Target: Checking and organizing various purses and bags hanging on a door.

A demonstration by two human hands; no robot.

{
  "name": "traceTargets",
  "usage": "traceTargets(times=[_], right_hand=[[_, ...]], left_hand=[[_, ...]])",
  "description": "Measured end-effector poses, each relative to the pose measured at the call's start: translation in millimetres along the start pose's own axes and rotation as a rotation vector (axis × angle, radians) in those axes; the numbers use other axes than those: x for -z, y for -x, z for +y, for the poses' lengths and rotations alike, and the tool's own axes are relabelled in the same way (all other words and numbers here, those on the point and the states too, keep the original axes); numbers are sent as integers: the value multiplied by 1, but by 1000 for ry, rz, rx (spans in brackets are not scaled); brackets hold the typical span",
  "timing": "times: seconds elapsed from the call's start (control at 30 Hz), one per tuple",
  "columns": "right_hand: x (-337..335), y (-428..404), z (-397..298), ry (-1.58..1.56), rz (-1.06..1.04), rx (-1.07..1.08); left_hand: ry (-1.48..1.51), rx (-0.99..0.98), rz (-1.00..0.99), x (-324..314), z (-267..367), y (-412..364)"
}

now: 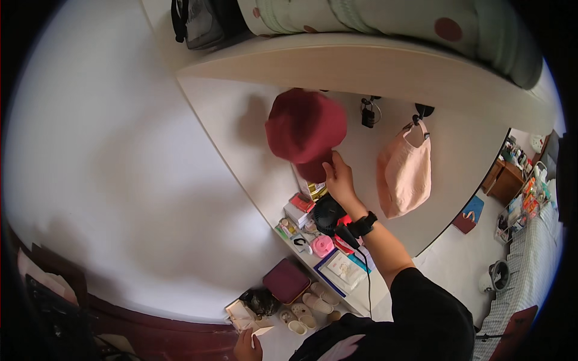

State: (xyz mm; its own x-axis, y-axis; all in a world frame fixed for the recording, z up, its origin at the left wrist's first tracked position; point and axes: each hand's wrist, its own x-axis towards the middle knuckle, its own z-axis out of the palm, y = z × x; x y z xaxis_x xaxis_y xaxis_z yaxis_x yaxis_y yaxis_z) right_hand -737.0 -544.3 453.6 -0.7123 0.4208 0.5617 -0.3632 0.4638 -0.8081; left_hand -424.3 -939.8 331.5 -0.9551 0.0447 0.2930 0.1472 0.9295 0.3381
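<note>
My right hand [341, 180] grips the brim of a maroon cap [307, 124] between thumb and fingers. The cap is up against the white wall panel [230, 131], just under the shelf; whether a hook still bears it is hidden. To its right, a black combination padlock [368, 118] hangs on a ring from a hook. Farther right hangs a pale pink cap [406, 173], its back strap over another black hook [422, 112]. Low in the view, my left hand [247, 347] hangs with fingers apart and nothing visible in it, near an open paper bag [246, 316].
Overhead, a shelf [316, 61] carries a pale green bag [384, 18] and a dark bag [205, 27]. Below my right arm, a black fan [327, 214] and small boxes crowd a ledge. Clog shoes [302, 311] and a maroon case [286, 280] lie beneath.
</note>
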Motion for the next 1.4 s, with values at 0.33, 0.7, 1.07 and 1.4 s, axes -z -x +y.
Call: traceTargets(times=[0.33,0.7,1.07,1.4], right_hand=[[10,14,15,208,131,394],[9,-33,45,-122,31,186],[8,-41,69,-15,133,54],[10,-18,82,106,159,120]], left_hand=[[-23,149,17,2,-7,17],[-40,119,-1,0,12,22],[-34,131,-18,-1,8,52],[-25,188,37,11,-3,72]])
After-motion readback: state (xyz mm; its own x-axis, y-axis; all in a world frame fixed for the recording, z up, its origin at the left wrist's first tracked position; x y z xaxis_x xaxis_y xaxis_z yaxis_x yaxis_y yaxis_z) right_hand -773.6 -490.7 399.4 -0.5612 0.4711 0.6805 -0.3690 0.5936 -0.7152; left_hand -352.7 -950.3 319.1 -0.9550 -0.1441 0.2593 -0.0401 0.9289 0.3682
